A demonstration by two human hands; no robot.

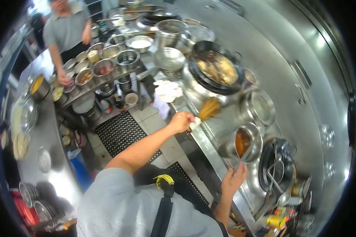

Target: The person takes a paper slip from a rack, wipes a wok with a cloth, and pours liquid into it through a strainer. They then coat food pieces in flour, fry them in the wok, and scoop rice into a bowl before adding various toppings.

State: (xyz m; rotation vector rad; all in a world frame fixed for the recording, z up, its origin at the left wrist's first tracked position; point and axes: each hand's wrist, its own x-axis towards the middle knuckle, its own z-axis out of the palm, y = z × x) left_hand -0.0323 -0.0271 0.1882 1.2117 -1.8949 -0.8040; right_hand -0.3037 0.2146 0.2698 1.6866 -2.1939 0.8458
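Observation:
My left hand point(180, 121) is closed around the pale, wrapped handle of a straw-coloured bristle brush point(209, 108), whose bristles fan out over the steel stove top. On the right, my right hand point(234, 181) has its fingers around the end of a metal ladle point(248, 151). The ladle's head is hidden in reddish-brown sauce inside a steel pot point(228, 147). Beyond the brush, a black wok point(196, 75) holds dark bubbling oil with golden pieces of food frying in it. White crumpled cloth point(168, 91) lies on the counter edge near my left hand.
A second wok point(265, 170) with metal tools stands right of the pot. A lidded steel pot point(261, 106) sits near the wall. A perforated strainer point(169, 59) rests beyond the cloth. At the upper left, a co-worker point(66, 29) reaches among several steel bowls; rubber mats point(122, 132) cover the floor.

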